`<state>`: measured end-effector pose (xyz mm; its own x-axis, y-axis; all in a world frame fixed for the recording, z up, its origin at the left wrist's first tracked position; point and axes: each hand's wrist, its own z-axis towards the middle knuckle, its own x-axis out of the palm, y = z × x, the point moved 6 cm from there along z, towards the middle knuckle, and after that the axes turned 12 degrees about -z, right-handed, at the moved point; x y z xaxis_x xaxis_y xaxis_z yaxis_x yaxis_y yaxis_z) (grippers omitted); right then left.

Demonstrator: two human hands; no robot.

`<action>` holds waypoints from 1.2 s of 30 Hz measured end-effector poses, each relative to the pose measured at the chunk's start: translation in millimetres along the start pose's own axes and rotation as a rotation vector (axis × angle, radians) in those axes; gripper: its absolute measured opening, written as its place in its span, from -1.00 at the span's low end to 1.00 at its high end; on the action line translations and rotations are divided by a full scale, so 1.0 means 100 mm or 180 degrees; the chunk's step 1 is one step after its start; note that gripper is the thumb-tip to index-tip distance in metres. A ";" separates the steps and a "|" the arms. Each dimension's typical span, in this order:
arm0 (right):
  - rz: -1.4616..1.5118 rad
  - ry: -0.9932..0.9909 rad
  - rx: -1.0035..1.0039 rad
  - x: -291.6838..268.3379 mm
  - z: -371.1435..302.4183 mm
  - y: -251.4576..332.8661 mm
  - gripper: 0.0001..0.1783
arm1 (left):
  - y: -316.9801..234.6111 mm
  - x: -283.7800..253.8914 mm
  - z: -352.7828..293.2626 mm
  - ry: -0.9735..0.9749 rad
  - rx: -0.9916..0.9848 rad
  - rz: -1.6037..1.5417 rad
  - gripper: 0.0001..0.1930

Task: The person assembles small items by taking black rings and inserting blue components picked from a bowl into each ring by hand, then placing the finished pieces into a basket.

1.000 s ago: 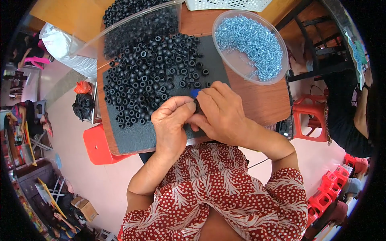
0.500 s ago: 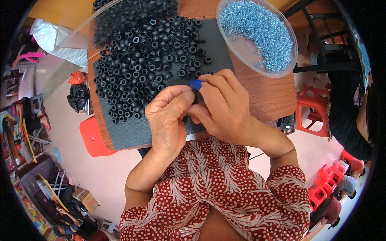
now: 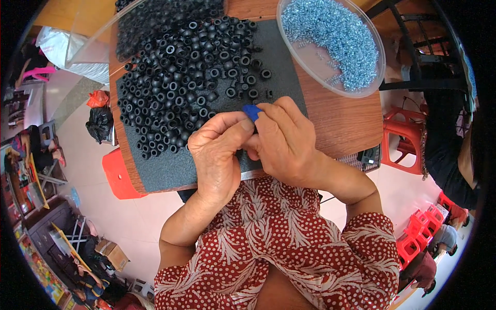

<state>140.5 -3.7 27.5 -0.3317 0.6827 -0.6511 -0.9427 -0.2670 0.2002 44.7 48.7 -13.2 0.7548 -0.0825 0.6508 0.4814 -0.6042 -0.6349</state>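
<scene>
My left hand (image 3: 217,143) and my right hand (image 3: 287,139) meet over the near edge of a dark grey mat (image 3: 165,173). Thumbs and fingers of both are closed in a pinch, tips together. Whatever small thing lies between them is hidden by the fingers. A bit of blue wrap (image 3: 252,111) shows at the fingertips of my right hand, beside my left thumb. Just beyond, a big heap of small black hollow round plastic parts (image 3: 175,88) covers much of the mat. Toward the far right, a clear round tub (image 3: 320,77) holds many tiny silvery-blue coil springs (image 3: 336,36).
A clear container of more black parts (image 3: 170,23) stands behind the heap. The wooden tabletop (image 3: 343,121) shows at right. Red stools (image 3: 121,174) flank the table, and a black metal frame (image 3: 421,85) stands at the right. Other people sit farther off.
Both hands stay pinched together in nearly the same place. The blue wrap at the right fingertips has turned slightly and shows more. The whole view has shifted a little.
</scene>
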 end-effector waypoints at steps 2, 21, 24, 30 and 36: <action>-0.0053 -0.0017 -0.0017 0.01 -0.02 0.00 -0.57 | 0.00 -0.01 0.00 0.0021 0.0037 0.0033 -0.92; 0.0215 -0.0129 0.0092 -0.04 -0.09 -0.04 -0.51 | -0.04 -0.03 -0.04 0.0365 -0.0080 0.0347 -0.84; 0.0227 -0.0153 0.0107 -0.03 -0.10 -0.05 -0.51 | -0.02 -0.06 -0.03 0.0347 -0.0082 0.0354 -0.84; 0.0173 -0.0174 0.0008 -0.05 -0.07 -0.02 -0.52 | -0.05 -0.02 -0.08 0.0310 0.0038 0.0389 -0.82; 0.0080 -0.0244 -0.0085 -0.07 -0.05 0.02 -0.55 | -0.10 0.02 -0.09 0.0441 0.0224 0.0515 -0.82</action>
<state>141.1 -12.4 29.4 -0.3579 0.7254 -0.5880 -0.9331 -0.3019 0.1956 37.9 47.4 -1.8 0.7586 -0.2848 0.5860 0.3927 -0.5178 -0.7600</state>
